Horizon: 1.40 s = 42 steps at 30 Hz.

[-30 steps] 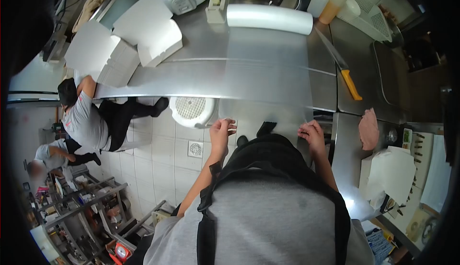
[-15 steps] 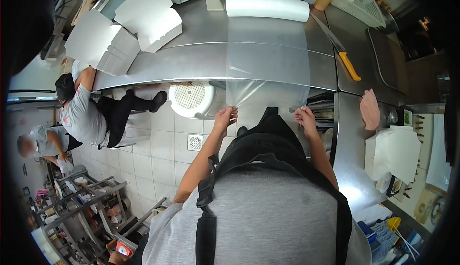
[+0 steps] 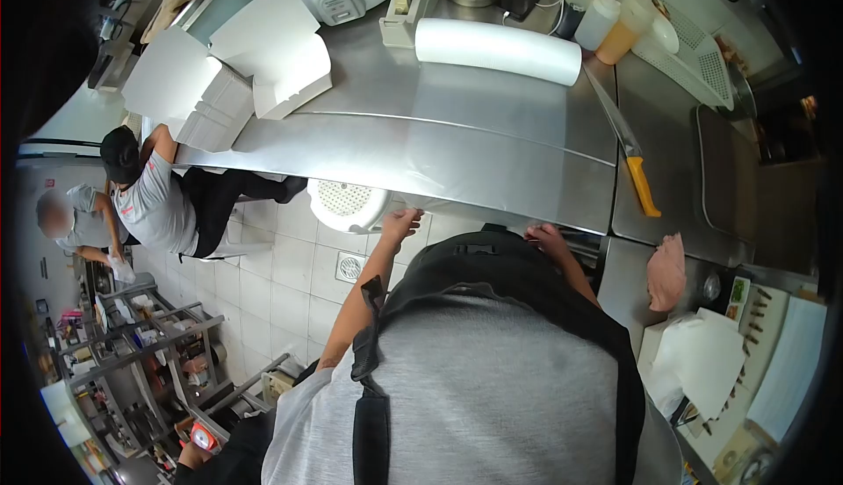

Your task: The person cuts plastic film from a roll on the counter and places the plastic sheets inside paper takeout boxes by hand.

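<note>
Clear plastic sheet [image 3: 479,138] runs from a white roll [image 3: 496,50] over the steel counter and past its front edge. My left hand [image 3: 401,225] is closed in a pinch on the sheet's near left corner. At the near right corner, my right hand [image 3: 549,241] is closed on the sheet too, its fingertips partly hidden by their angle. Both hands are just off the counter's front edge, in front of my black apron. A knife [image 3: 639,173] with a yellow handle lies to the right of the sheet.
White takeaway boxes [image 3: 215,103] stand open at the left of the steel counter [image 3: 369,134]. A tape dispenser [image 3: 410,9] and several bottles [image 3: 625,27] are behind. A pink cloth [image 3: 667,273] lies at right. Under the counter is a white stool [image 3: 347,204]. Two people [image 3: 158,191] work at left.
My view has shifted, so the counter and roll appear lower. The sheet hangs less far past the edge, with my hands closer to the counter. The roll looks more tilted.
</note>
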### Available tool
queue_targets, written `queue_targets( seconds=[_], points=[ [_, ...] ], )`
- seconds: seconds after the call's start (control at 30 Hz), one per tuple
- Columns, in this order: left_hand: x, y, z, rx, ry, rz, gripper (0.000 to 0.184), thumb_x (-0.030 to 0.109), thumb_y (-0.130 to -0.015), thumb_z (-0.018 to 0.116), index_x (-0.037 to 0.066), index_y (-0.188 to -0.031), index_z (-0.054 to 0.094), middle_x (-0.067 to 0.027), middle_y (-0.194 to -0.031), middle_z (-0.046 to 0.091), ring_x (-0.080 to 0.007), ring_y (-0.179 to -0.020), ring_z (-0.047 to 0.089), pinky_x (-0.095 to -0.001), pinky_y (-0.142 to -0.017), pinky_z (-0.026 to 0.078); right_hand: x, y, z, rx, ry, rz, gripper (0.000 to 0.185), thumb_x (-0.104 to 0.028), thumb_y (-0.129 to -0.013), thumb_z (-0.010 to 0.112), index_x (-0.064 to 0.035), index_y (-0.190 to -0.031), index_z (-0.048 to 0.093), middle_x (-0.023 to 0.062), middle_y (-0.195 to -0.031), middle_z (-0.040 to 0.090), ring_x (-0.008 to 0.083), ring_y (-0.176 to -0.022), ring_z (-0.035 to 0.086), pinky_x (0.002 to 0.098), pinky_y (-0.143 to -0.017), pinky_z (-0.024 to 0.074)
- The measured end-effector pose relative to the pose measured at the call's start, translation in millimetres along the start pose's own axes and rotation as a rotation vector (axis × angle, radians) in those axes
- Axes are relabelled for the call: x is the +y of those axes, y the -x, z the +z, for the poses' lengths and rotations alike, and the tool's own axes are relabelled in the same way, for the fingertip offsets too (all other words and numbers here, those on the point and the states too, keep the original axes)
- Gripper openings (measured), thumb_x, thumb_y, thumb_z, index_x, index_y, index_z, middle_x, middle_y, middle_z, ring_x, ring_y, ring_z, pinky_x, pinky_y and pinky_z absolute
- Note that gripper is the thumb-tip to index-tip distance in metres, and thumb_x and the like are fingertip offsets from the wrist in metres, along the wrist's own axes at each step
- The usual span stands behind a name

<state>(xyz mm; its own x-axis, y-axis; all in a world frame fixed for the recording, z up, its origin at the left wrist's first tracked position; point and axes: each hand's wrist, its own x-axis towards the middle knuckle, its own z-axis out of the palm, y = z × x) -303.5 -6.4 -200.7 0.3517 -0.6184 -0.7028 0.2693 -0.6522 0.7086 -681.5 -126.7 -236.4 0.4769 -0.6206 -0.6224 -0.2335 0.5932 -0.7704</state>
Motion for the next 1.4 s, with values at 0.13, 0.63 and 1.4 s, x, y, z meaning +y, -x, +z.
queue_targets(
  seconds=[0.13,0.63,1.4],
  points=[
    [8.7,-8.9,9.4,0.114,-0.049,0.019,0.024,0.027,-0.084,0.064,0.006,-0.091,0.074,-0.0053,-0.079,0.069,-0.0129,-0.07,0.065,-0.0257,-0.061,0.05,-26.0,-7.3,-13.1,-0.048,0.156,0.009,0.026,-0.026,-0.088,0.063,-0.005,-0.102,0.065,0.0057,-0.091,0.066,0.017,-0.089,0.062,0.03,-0.082,0.0469],
    [51.8,-39.5,-39.6,-0.292,-1.17,0.119,0.041,0.042,-0.082,0.061,0.005,-0.097,0.07,-0.0142,-0.1,0.069,-0.0283,-0.094,0.066,-0.0417,-0.084,0.05,-113.2,84.8,-43.6,-0.186,0.734,0.334,0.029,-0.026,-0.088,0.059,-0.0028,-0.104,0.064,0.0082,-0.092,0.068,0.0148,-0.085,0.063,0.0302,-0.077,0.0485],
    [302.6,-104.4,31.7,0.375,-0.9,0.781,0.021,0.03,-0.08,0.071,0.018,-0.097,0.072,-0.003,-0.092,0.063,-0.0204,-0.078,0.065,-0.0358,-0.067,0.051,-285.8,22.9,-93.6,0.669,0.919,-0.284,0.07,-0.003,-0.07,0.075,-0.0148,-0.135,0.05,0.01,-0.099,0.056,0.0222,-0.09,0.057,0.0332,-0.08,0.0476]
  ],
)
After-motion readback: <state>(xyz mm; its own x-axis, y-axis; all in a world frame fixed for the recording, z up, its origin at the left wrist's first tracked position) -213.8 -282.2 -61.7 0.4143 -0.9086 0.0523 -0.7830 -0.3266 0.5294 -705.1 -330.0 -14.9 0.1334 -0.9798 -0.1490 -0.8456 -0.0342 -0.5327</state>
